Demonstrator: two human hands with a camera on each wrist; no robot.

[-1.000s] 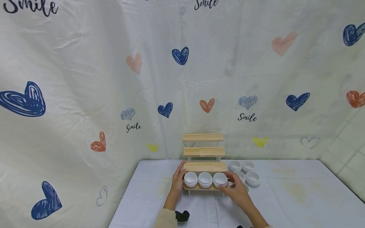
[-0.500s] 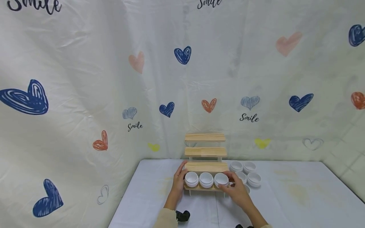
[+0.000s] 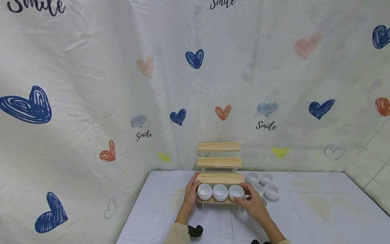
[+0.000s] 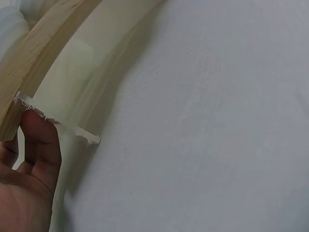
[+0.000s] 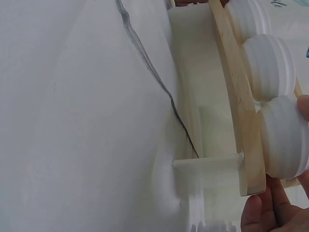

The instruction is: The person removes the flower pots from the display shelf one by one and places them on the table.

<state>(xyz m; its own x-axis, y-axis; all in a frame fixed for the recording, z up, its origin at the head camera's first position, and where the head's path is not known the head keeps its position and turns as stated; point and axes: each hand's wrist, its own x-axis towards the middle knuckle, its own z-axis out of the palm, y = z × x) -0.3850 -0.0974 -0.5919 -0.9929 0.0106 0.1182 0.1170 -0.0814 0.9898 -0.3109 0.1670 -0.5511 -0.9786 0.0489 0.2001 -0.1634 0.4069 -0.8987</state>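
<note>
A tiered wooden display rack (image 3: 220, 178) with clear side supports stands on the table, three white round jars (image 3: 220, 192) in a row on its lowest step. My left hand (image 3: 190, 195) grips the left end of that step; in the left wrist view its fingers (image 4: 41, 130) curl at the board's end, close to the clear support. My right hand (image 3: 253, 202) holds the rightmost jar (image 5: 282, 137), thumb in front and forefinger behind. Other fingers (image 5: 265, 208) of the right hand lie by the board's end in the right wrist view.
Several more white jars (image 3: 271, 191) stand on the table right of the rack, partly behind my right hand. The upper wooden steps (image 3: 219, 162) carry nothing. A white cloth (image 3: 304, 217) covers the table. Behind it hangs a curtain (image 3: 231, 78) printed with hearts.
The head view has shifted very slightly. Both hands, the rack and the jars keep their places.
</note>
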